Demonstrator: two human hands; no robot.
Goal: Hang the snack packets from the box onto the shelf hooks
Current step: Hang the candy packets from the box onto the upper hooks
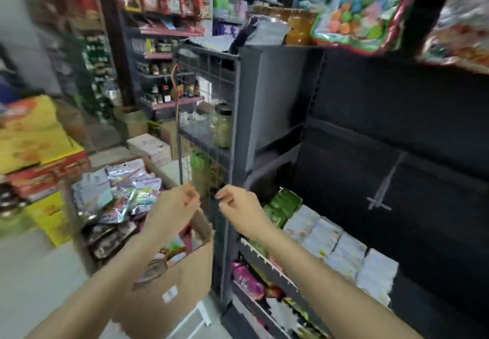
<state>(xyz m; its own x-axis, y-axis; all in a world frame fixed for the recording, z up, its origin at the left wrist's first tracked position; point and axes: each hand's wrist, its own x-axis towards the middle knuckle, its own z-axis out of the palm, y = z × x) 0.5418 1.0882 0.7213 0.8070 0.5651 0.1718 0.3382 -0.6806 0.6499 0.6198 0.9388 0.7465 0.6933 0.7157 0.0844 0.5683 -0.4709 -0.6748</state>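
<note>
An open cardboard box (169, 285) stands on the floor against the shelf end, with shiny snack packets (119, 196) piled in it. My left hand (174, 209) hovers over the box with its fingers curled, and nothing shows in it. Close to its right, my right hand (238, 209) pinches a small dark hook (219, 202) at the wire grid panel (209, 87) on the shelf end. A grey hook (383, 190) sticks out of the dark back panel. Colourful packets (362, 13) hang at the top right. The frame is blurred.
The lower shelves (267, 262) on the right hold green, white and pink packets. Yellow and red cartons (34, 140) are stacked at the left. Small boxes (150, 148) sit on the floor behind the snack box. More stocked shelves (164, 32) stand at the back.
</note>
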